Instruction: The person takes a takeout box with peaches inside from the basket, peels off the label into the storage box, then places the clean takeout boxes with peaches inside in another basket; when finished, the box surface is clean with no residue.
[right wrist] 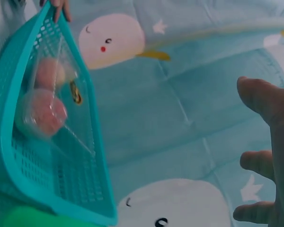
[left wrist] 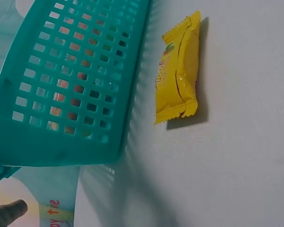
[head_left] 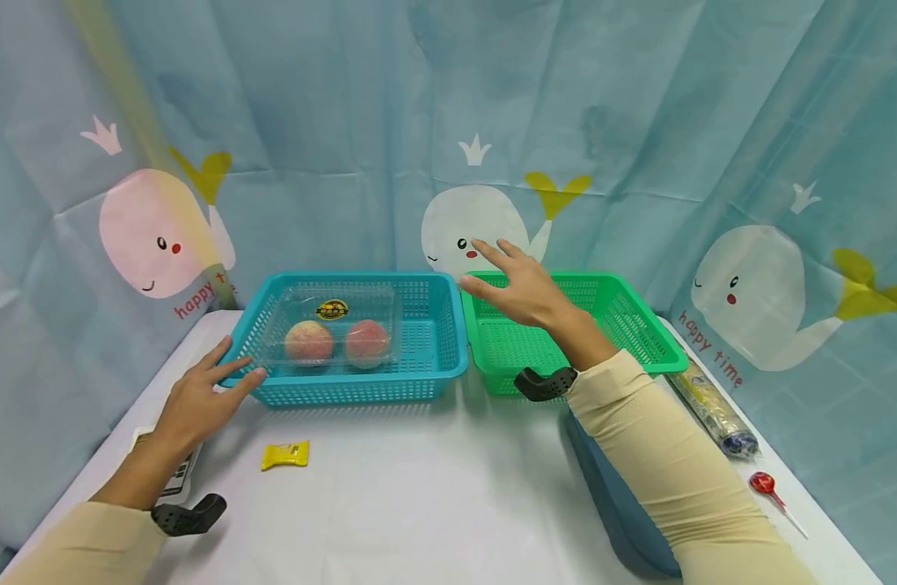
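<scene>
My left hand [head_left: 203,398] rests at the near left corner of the blue basket [head_left: 361,390], fingers spread and touching the rim. Inside this basket lies a clear plastic box [head_left: 335,296] with two peaches [head_left: 309,342] visible in it and a dark label on its lid. In the air over the back left of the green basket [head_left: 529,337] is my right hand [head_left: 525,288], its fingers spread and nothing held. A yellow wrapped snack [head_left: 285,455] lies on the white table in front of the blue basket; the left wrist view shows the snack [left wrist: 178,71] beside the basket wall.
A dark blue container [head_left: 617,496] sits partly under my right forearm. Along the right edge are a clear-wrapped pack [head_left: 715,410] and a red lollipop [head_left: 763,483]. A white item with black print [head_left: 179,481] is partly hidden by my left wrist. Behind hangs a whale-print curtain [head_left: 331,106].
</scene>
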Demonstrator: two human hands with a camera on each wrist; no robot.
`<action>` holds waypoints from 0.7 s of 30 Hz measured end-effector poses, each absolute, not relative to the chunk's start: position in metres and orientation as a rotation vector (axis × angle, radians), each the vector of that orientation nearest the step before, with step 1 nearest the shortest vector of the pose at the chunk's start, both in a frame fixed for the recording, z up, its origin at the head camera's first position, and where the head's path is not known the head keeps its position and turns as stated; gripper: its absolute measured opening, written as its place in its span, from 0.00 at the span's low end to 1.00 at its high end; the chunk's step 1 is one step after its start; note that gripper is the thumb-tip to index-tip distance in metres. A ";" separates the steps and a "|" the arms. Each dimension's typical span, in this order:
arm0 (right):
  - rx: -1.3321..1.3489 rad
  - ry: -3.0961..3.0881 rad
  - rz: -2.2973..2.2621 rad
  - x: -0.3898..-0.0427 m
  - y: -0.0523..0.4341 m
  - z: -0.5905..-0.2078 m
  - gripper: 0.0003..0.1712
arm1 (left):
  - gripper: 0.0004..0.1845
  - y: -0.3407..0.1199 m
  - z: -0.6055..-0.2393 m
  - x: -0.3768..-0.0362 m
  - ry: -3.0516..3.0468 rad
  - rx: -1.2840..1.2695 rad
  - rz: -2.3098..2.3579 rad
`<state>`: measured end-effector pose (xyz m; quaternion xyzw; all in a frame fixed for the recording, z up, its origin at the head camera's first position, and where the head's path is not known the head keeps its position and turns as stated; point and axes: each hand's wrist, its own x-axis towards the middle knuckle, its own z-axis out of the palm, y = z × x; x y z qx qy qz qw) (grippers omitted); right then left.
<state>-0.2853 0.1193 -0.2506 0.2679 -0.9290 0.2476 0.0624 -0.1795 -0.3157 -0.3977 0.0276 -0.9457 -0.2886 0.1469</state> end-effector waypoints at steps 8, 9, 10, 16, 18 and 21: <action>0.840 -2.804 1.002 -0.298 0.091 -0.268 0.42 | 0.42 -0.313 -0.399 -0.181 -2.743 0.125 -0.800; 0.834 -2.812 1.033 -0.299 0.087 -0.271 0.42 | 0.42 -0.313 -0.399 -0.181 -2.743 0.127 -0.803; 0.828 -2.819 1.061 -0.300 0.083 -0.273 0.42 | 0.42 -0.313 -0.399 -0.181 -2.743 0.128 -0.803; 0.798 -2.828 1.191 -0.302 0.057 -0.289 0.41 | 0.42 -0.312 -0.400 -0.182 -2.729 0.129 -0.807; 0.799 -2.839 1.206 -0.303 0.050 -0.294 0.40 | 0.42 -0.312 -0.400 -0.182 -2.720 0.128 -0.811; 0.798 -2.869 1.218 -0.304 0.041 -0.301 0.41 | 0.41 -0.310 -0.400 -0.182 -2.710 0.126 -0.818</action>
